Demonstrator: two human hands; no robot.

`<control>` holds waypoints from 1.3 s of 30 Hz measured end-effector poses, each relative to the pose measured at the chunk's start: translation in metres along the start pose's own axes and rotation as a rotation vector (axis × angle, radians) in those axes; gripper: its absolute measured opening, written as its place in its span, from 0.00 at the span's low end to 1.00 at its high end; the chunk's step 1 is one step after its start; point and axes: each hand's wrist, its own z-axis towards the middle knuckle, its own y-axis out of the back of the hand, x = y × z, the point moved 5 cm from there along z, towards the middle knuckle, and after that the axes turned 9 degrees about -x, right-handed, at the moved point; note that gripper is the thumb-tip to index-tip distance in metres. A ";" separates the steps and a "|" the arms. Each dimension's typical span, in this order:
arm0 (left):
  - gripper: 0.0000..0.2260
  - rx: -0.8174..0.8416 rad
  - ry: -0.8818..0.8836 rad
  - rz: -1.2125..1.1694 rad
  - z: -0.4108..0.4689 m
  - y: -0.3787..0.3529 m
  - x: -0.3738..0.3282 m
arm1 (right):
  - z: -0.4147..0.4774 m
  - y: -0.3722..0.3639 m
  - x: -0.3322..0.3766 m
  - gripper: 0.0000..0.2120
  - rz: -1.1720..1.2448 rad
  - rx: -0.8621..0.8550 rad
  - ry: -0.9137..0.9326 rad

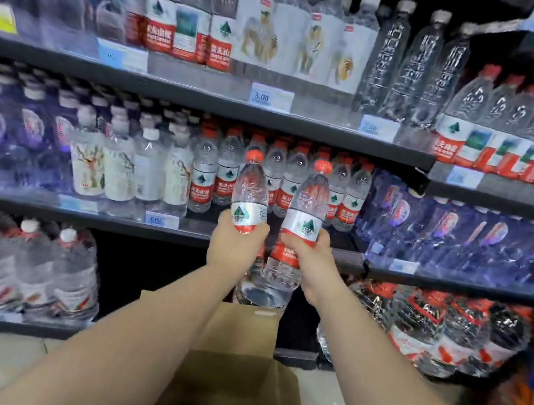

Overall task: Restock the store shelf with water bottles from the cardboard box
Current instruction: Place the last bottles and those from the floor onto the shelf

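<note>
Red-capped and clear, the left bottle [251, 189] and the right bottle [308, 208] were held up in front of the middle shelf [185, 226], not yet set down. The left hand [235, 244] was clamped round the lower half of one, and the right hand [314, 261] round the waist of the other. Both bottles stood nearly upright, just short of the matching row of shelved bottles [292, 185]. Placing them looked like the step in hand. The cardboard box [230, 391] lay open below the forearms with its inside hidden, so how many remained could not be told. Labels were red and white with a green mountain mark, but the Chinese characters on them were too blurred to read. A price tag [270, 99] on the shelf above read 3.00
</note>
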 end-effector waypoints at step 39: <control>0.32 -0.115 -0.200 0.309 0.200 -0.040 0.081 | 0.209 -0.115 -0.064 0.32 -0.337 0.065 0.266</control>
